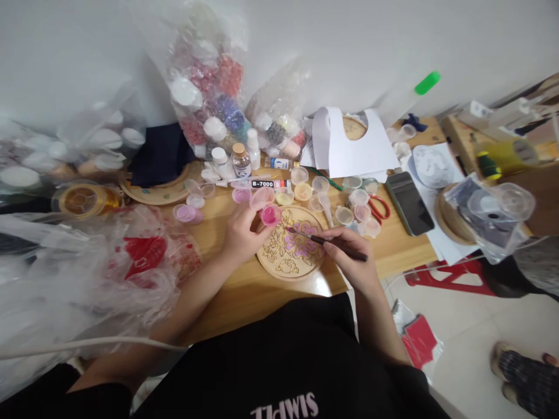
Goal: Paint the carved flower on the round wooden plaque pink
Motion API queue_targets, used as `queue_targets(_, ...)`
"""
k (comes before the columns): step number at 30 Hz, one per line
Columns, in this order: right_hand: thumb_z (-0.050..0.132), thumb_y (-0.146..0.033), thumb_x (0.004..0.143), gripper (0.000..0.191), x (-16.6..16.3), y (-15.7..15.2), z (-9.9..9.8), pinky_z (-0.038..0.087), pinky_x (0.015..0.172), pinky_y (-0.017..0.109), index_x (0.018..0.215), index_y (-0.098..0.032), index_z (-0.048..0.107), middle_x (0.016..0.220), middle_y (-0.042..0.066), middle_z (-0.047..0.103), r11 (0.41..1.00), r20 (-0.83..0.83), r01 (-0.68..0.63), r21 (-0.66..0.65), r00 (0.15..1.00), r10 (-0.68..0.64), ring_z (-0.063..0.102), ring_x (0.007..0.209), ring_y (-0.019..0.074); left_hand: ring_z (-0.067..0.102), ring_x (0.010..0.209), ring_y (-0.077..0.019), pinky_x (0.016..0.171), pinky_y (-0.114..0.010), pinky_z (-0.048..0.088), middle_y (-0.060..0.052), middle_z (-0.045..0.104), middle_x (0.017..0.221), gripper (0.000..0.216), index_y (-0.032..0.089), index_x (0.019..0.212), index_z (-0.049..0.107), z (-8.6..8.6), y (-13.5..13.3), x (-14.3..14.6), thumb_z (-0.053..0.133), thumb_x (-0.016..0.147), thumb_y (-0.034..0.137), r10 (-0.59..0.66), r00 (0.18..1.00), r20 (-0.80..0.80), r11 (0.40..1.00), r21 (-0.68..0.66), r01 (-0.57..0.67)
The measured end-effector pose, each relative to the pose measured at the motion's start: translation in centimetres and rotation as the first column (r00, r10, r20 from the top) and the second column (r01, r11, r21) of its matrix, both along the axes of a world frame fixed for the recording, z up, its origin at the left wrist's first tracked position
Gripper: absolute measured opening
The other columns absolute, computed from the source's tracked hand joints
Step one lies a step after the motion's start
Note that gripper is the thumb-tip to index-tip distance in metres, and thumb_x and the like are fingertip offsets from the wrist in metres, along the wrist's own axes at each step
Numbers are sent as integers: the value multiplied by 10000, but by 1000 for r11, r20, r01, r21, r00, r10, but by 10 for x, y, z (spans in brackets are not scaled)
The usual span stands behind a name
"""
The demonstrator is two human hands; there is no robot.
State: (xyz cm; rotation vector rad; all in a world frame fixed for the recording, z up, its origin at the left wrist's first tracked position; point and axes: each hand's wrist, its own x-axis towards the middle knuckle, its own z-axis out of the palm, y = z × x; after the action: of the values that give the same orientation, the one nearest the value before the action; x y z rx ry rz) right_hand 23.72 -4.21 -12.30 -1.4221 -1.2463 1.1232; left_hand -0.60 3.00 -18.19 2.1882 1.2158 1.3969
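Observation:
My left hand [246, 231] grips a small clear cup of bright pink paint [271, 215], its lid flipped back, above the left edge of a round wooden board [286, 274]. Gold outlines of flowers and leaves cover the board, and some petals on its right side are filled with lilac. Between the fingers of my right hand [351, 253] is a thin paintbrush [338, 246] with a dark handle. Its pink-tinged tip is over the middle of the board, close to the cup; whether it touches the surface I cannot tell.
Small paint cups [303, 191] and a B-7000 glue tube [266, 184] crowd behind the board. Red scissors [379, 209] and a phone [409, 203] lie at right. Plastic bags [144, 256] cover the left side. A person's foot [502, 355] shows on the floor.

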Motion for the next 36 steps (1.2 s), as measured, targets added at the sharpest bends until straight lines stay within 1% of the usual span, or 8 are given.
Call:
queue_targets(3,835,-443,865,189,-1,0,0,666,691,341,911,-262,810,865,42,846,1000,3,10,-7,1000,-10,783,732,199,799,947,-232,914,-378,671,-79,816,1095,257,206,1195,698,1,0,0,770,950,237,-5,1000,21,1000,25,5)
queue_targets(6,833,-428,860,176,-2,0,1,654,669,335,904,-259,807,813,32,827,1000,-10,23,-1,1000,-23,766,693,190,795,985,-230,910,-358,662,-76,814,1111,243,206,1183,697,1,-1,0,768,953,245,-8,999,32,1000,14,8)
queue_targets(12,831,-442,874,193,-2,-1,2,634,636,312,903,-253,813,828,42,839,999,57,37,38,998,-39,772,709,193,793,1003,-241,905,-370,661,-73,813,1107,253,214,1165,701,-1,0,-1,789,928,223,-22,999,39,1000,-19,23)
queue_targets(17,828,-413,882,149,-2,-3,3,672,728,332,916,-269,818,900,42,854,999,29,-2,54,1000,0,809,805,206,794,982,-232,876,-358,663,-68,814,1083,227,214,1167,685,-1,0,0,756,953,248,-4,1000,10,1000,21,3)
queue_targets(22,800,-351,880,85,-3,-3,7,652,706,321,910,-275,822,874,30,843,998,61,-36,48,998,33,796,803,199,800,976,-238,875,-368,669,-67,814,1056,222,209,1128,684,-1,0,0,780,934,257,5,1000,-16,999,-51,-6)
queue_targets(29,759,-244,867,116,-2,-3,13,611,669,295,939,-279,843,885,33,840,992,119,-110,67,988,102,779,787,187,800,988,-232,871,-353,664,-74,816,1080,199,204,1151,675,2,0,1,746,978,273,-7,1000,0,1000,25,7)
queue_targets(34,758,-260,866,102,-3,-2,13,629,716,329,933,-268,835,903,45,836,993,149,-97,72,985,86,786,833,209,790,924,-222,831,-345,656,-60,807,1007,188,199,1100,686,2,0,1,771,955,283,10,1000,-23,999,-38,-11)
queue_targets(36,758,-273,867,90,-3,-1,13,636,735,343,923,-265,828,906,45,836,993,149,-88,73,986,76,787,842,214,784,896,-214,804,-332,648,-54,802,984,171,199,1083,685,2,0,2,762,964,296,21,1000,-14,1000,-15,-21)
